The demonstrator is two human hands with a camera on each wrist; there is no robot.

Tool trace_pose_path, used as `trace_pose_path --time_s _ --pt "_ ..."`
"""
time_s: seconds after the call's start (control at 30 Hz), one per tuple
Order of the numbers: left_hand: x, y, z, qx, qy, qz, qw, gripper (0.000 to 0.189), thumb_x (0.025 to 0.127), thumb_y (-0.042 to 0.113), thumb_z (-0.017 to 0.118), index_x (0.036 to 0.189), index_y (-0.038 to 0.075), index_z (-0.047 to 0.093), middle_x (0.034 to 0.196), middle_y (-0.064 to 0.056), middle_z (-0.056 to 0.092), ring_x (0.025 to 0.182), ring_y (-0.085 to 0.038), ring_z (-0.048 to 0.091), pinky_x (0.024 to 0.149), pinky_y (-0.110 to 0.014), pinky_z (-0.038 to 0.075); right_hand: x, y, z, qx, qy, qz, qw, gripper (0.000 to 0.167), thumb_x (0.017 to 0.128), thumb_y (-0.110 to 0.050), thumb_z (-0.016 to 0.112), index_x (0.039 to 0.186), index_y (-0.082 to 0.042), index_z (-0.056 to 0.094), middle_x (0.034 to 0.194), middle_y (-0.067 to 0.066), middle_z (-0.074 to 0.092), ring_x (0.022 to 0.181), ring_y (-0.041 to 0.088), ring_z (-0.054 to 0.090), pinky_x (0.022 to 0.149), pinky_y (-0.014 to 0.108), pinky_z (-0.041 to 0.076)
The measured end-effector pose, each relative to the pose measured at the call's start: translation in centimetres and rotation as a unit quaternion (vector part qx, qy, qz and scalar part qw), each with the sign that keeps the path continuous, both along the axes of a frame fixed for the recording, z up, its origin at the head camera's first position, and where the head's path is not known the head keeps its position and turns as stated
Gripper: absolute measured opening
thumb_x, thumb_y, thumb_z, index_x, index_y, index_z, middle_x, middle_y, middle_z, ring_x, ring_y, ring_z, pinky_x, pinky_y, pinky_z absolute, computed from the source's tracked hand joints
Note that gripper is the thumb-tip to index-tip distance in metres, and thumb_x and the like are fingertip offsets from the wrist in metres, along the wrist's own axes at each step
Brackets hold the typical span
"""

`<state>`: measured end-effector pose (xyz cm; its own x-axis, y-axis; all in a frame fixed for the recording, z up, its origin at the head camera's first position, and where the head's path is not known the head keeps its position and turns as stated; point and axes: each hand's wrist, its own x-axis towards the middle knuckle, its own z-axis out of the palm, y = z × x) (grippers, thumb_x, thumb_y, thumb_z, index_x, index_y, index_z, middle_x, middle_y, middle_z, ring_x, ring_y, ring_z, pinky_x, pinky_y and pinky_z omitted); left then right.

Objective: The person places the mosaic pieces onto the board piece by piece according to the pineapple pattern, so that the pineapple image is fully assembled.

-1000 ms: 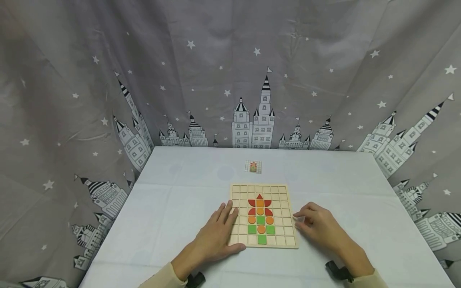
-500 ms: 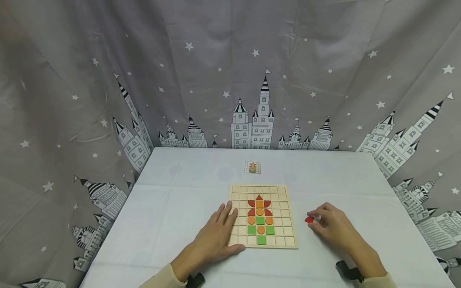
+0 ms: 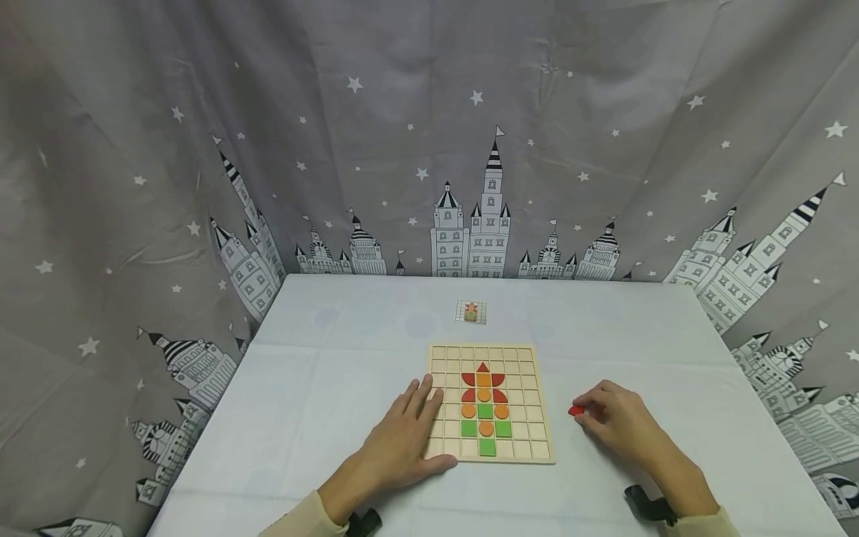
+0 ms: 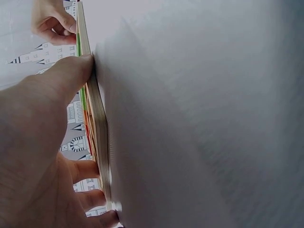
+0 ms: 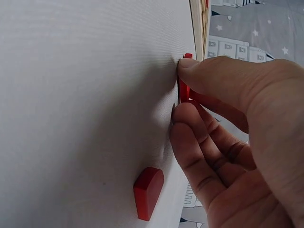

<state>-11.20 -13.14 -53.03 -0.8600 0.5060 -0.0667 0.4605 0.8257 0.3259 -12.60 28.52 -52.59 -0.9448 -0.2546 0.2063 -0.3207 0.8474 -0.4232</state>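
My left hand point(image 3: 403, 436) rests with spread fingers on the left edge of the wooden grid board point(image 3: 530, 358). In the left wrist view its thumb point(image 4: 78, 71) presses the board's near edge. Right of the board, my right hand point(image 3: 620, 425) pinches a red piece point(image 3: 576, 411) between thumb and fingers, low over the cloth. The right wrist view shows that red piece point(image 5: 185, 90) edge-on under the thumb. A second red piece point(image 5: 148, 194), with one rounded side, lies loose on the cloth below the fingers; the right hand hides it in the head view.
On the board sit red pieces point(image 3: 498, 380), orange discs point(image 3: 486, 429) and green squares point(image 3: 488, 447). A small picture card point(image 3: 471, 312) lies behind the board on the white tablecloth point(image 3: 349, 321). A grey castle-print curtain point(image 3: 403, 89) hangs behind the table.
My right hand has moved right, away from the board's edge. A red piece now shows in its fingers and has turned slightly since half a second ago. My left hand has stayed put.
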Motion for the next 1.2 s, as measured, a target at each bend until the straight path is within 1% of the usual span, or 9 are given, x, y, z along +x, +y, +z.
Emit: trace_pose_path --time_s 0.2,0.4,0.57,0.73,0.93,1.07,1.2 --pt "-0.03 0.05 0.23 -0.002 -0.001 0.0 1.0 0.114 0.1 0.075 0.079 0.179 0.002 0.042 0.192 -0.027 0.029 0.179 -0.05 0.031 0.141 -0.062 0.04 -0.11 0.09 0.12 -0.02 0.033 0.026 0.9989 0.028 0.084 0.002 0.101 0.101 -0.013 0.085 0.094 -0.007 0.075 0.079 0.0 0.061 0.068 0.024 0.056" --pt "-0.01 0.08 0.3 -0.004 -0.002 0.0 1.0 0.113 0.1 0.075 0.079 0.179 0.002 0.042 0.192 -0.027 0.029 0.179 -0.05 0.031 0.142 -0.062 0.039 -0.27 0.14 0.27 -0.031 0.042 0.038 0.9979 0.032 0.083 0.003 0.102 0.1 -0.016 0.083 0.092 -0.012 0.077 0.077 -0.005 0.06 0.068 0.023 0.057" --pt "0.0 0.08 0.33 -0.006 -0.005 0.0 1.0 0.114 0.1 0.075 0.079 0.179 0.002 0.041 0.192 -0.026 0.029 0.179 -0.05 0.03 0.142 -0.062 0.039 -0.34 0.15 0.18 -0.047 0.062 0.053 0.9955 0.035 0.08 0.004 0.103 0.098 -0.017 0.083 0.093 -0.012 0.08 0.078 -0.007 0.062 0.067 0.023 0.059" --pt "0.0 0.08 0.4 -0.004 -0.006 -0.001 1.0 0.113 0.1 0.074 0.079 0.179 0.002 0.041 0.192 -0.027 0.029 0.179 -0.05 0.03 0.143 -0.061 0.038 -0.33 0.13 0.18 -0.051 0.057 0.054 0.9956 0.034 0.08 0.004 0.103 0.097 -0.017 0.082 0.095 -0.01 0.081 0.079 -0.006 0.065 0.069 0.023 0.061" --pt "0.01 0.09 0.37 -0.006 -0.005 -0.001 1.0 0.113 0.1 0.074 0.079 0.179 0.002 0.042 0.192 -0.027 0.029 0.179 -0.05 0.03 0.142 -0.061 0.039 -0.36 0.09 0.31 -0.046 0.055 0.055 0.9959 0.034 0.081 0.004 0.103 0.095 -0.019 0.083 0.094 -0.012 0.082 0.083 -0.004 0.07 0.073 0.024 0.064" --pt "0.01 0.08 0.34 -0.006 -0.005 -0.001 1.0 0.113 0.1 0.074 0.079 0.179 0.002 0.041 0.192 -0.027 0.029 0.179 -0.05 0.03 0.142 -0.062 0.039 -0.35 0.01 0.4 -0.033 0.061 0.052 0.9963 0.032 0.081 0.003 0.103 0.097 -0.019 0.086 0.095 -0.013 0.083 0.085 -0.001 0.074 0.076 0.025 0.066" --pt "0.02 0.07 0.35 -0.007 -0.005 -0.001 1.0 0.114 0.1 0.075 0.079 0.179 0.002 0.042 0.191 -0.027 0.029 0.179 -0.05 0.03 0.142 -0.062 0.039 -0.29 -0.06 0.49 -0.035 0.068 0.06 0.9952 0.031 0.081 0.004 0.102 0.097 -0.019 0.09 0.094 -0.013 0.083 0.086 0.0 0.076 0.076 0.025 0.067"
